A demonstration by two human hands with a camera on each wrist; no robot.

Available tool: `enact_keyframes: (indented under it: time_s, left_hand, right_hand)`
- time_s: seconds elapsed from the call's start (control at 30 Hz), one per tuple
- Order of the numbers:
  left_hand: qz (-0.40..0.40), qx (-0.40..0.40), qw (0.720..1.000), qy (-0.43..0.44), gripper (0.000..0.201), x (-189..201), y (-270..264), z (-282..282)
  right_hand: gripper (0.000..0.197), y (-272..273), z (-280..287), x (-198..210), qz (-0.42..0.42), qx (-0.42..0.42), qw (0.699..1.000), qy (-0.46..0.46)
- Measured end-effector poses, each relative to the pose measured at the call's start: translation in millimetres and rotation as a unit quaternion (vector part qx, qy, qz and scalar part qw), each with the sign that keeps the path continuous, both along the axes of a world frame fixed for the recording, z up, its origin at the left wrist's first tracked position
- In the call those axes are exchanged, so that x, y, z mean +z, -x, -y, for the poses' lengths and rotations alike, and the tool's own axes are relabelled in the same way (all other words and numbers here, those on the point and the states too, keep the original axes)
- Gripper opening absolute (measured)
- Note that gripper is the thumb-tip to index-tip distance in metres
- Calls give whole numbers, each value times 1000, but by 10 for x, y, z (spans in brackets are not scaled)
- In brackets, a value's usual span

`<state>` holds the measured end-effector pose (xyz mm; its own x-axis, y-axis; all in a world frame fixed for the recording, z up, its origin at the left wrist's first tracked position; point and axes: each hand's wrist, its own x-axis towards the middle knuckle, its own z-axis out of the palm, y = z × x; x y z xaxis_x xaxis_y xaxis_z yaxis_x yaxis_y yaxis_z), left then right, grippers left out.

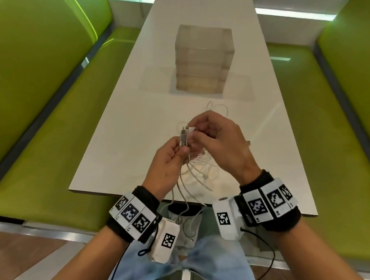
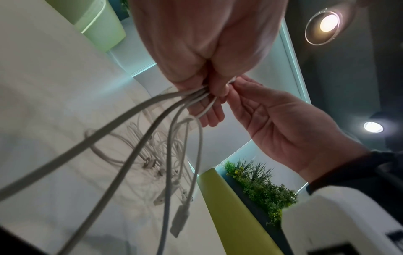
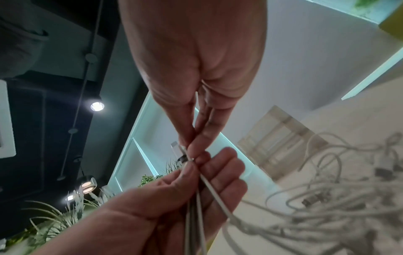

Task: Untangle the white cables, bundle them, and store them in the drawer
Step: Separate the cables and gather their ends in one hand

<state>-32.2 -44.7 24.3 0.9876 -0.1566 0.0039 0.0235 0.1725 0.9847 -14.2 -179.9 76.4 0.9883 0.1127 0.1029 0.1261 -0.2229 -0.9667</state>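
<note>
Several white cables [image 1: 201, 172] lie tangled on the white table [image 1: 121, 133] near its front edge, and some strands hang over the edge. My left hand [image 1: 182, 147] grips a bunch of cable ends upright, connectors on top. My right hand [image 1: 194, 130] pinches one white connector at the top of that bunch. In the left wrist view the cables [image 2: 135, 131] run down from my left hand [image 2: 209, 89] toward the table, with my right hand [image 2: 233, 84] touching them. The right wrist view shows my right hand [image 3: 189, 153] pinching a strand above my left hand [image 3: 191, 170].
A translucent stacked drawer unit [image 1: 204, 60] stands shut at the table's middle, beyond the cables. Green padded benches [image 1: 47, 108] flank the table on both sides. More cable loops [image 1: 216, 108] lie between my hands and the drawer unit.
</note>
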Motion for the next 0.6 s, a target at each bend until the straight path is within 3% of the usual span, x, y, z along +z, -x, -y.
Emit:
enact_keyframes:
  time_s: [0.1, 0.17, 0.23, 0.3, 0.5, 0.6]
  left_hand:
    - [3, 32, 999, 10, 19, -14, -31, -28]
    - [-13, 63, 997, 51, 19, -23, -51, -76]
    - [-33, 75, 991, 108, 21, -18, -63, -114]
    - [-49, 75, 985, 147, 22, 1, -57, -135]
    - [-75, 91, 966, 230, 19, 59, -75, -259]
    - [-77, 93, 954, 274, 16, 92, -99, -362]
  right_hand:
    - [33, 27, -5, -87, -30, -37, 998, -36]
    - [38, 46, 36, -207, -75, -18, 996, 48]
    - [46, 78, 28, -358, -134, 66, 979, 136]
    - [52, 105, -47, -495, -129, 111, 969, 180]
    - [37, 86, -217, -544, -55, 142, 974, 169]
    - [24, 81, -200, -485, -60, 107, 988, 91]
